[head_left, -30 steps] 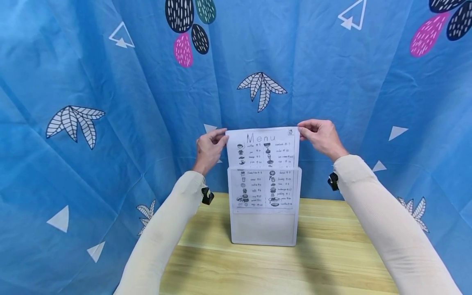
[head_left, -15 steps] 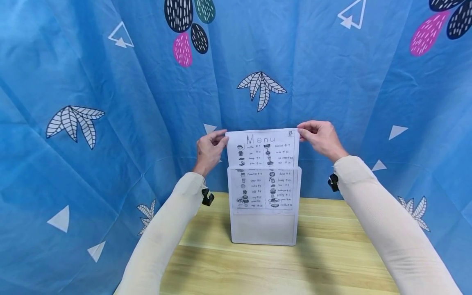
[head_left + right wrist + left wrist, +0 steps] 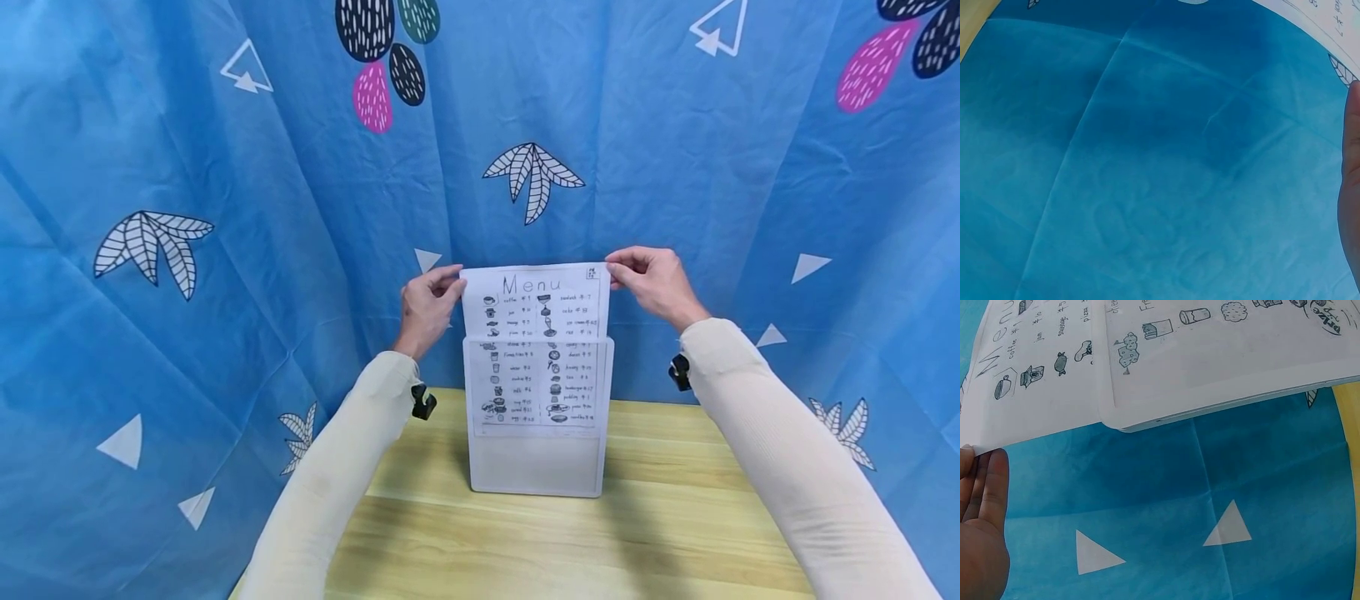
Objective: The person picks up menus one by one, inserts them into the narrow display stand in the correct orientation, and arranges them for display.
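A white paper menu [image 3: 534, 304] with handwritten items and small drawings stands upright, its lower part inside a clear-fronted sign holder [image 3: 536, 467]. The paper's top portion sticks out above the holder's upper edge. My left hand [image 3: 426, 308] pinches the menu's upper left corner between thumb and fingers. At the upper right corner, my right hand [image 3: 654, 282] pinches the sheet the same way. In the left wrist view the left hand [image 3: 985, 519] grips the paper's corner, beside the holder's edge. Only a strip of the right hand [image 3: 1350, 169] shows in the right wrist view.
The holder stands on a light wooden table [image 3: 540, 542]. Behind and to the left hangs a blue curtain [image 3: 300, 208] printed with leaves and triangles, close to both hands. A black wrist device [image 3: 423, 402] is at the left sleeve.
The menu has slid slightly down into the holder, and both hands have lowered a little with it. The grips on its corners look unchanged.
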